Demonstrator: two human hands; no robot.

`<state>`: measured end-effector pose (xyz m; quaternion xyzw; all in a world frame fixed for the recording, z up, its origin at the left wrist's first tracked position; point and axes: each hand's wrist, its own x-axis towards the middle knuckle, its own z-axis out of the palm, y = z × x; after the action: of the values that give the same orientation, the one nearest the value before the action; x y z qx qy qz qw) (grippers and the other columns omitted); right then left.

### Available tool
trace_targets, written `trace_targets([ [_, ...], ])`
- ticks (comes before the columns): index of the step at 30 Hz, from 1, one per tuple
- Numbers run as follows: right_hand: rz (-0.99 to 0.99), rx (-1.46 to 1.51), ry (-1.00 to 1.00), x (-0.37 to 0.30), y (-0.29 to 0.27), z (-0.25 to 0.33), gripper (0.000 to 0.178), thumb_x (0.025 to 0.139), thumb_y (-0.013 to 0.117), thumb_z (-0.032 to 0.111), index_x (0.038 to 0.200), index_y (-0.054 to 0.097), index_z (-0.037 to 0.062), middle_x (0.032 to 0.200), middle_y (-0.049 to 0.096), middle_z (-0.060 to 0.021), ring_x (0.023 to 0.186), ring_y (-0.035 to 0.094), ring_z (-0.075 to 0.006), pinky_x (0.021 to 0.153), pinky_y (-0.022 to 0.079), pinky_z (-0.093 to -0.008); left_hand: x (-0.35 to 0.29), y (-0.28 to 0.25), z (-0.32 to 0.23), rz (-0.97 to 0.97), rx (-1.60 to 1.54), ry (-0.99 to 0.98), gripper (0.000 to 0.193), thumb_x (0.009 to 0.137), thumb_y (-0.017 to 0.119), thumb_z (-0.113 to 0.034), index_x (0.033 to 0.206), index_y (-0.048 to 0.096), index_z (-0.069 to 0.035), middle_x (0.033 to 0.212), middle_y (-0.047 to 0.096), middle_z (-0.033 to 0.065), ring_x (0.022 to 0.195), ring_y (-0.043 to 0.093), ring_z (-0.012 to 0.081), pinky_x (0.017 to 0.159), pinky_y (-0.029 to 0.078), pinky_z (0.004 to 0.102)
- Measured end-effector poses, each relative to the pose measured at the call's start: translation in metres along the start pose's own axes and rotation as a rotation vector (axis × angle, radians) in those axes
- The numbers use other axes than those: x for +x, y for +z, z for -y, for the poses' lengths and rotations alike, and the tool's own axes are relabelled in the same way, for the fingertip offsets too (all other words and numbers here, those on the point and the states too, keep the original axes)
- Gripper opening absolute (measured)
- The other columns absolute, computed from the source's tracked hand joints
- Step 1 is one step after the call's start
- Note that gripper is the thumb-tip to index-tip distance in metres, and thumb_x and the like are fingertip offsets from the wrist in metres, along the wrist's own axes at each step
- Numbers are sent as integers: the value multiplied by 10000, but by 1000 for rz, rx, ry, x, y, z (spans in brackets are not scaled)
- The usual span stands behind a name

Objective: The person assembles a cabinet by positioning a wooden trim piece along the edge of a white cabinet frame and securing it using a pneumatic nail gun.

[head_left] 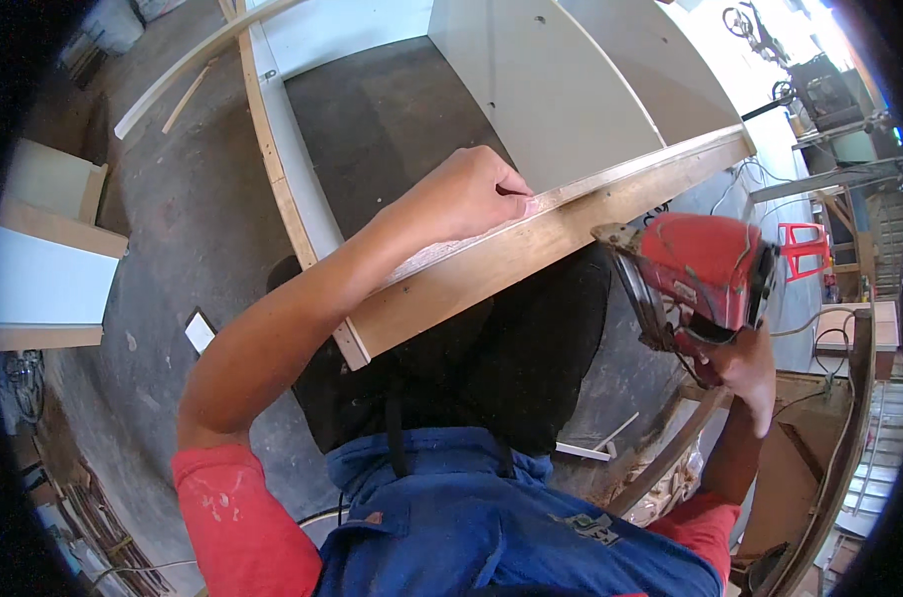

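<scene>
You're likely nailing the wooden rail (471, 284) at two o'clock: left hand (481, 194) curled at its edge, pinch unclear; right hand (745, 370) wrapped round the nail gun (700, 257), three o'clock. Next likely: seat its nose.

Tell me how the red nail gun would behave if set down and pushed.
The red nail gun is likely top-heavy: its bulk sits beyond the right hand. Its hard-looking casing should stay stiff, and its angular shape probably slides or tips rather than rolls.
</scene>
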<state>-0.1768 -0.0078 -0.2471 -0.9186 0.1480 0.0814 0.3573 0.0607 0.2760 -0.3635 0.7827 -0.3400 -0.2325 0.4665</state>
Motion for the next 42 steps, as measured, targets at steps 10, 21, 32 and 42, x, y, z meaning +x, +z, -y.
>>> trace_targets([
  [10,74,-51,34,65,-8,70,497,759,821,71,1162,548,-31,838,672,-66,742,648,-113,610,499,-294,1,2,1,-17,-11,29,319,930,731,-256,1166,750,-43,1035,762,208,901,749,264,845,561,375],
  [21,153,-71,17,80,-1,104,260,757,767,102,960,681,-37,713,657,-27,622,597,-67,545,465,-268,3,-5,-2,48,16,15,280,934,721,-265,1119,770,-61,1009,754,220,869,750,288,818,559,382],
  [32,86,-218,-165,93,-5,85,404,742,789,127,1078,636,-35,717,638,-32,575,578,-71,514,454,-268,3,2,0,49,13,21,279,945,710,-275,1125,767,-70,984,749,229,838,750,284,797,557,385],
  [42,275,-408,120,103,-11,127,748,768,819,97,1406,453,-39,1213,660,-141,1086,619,-184,965,496,-349,3,-1,1,37,-14,28,270,950,705,-256,1140,758,-72,991,749,216,825,748,276,785,555,383],
])
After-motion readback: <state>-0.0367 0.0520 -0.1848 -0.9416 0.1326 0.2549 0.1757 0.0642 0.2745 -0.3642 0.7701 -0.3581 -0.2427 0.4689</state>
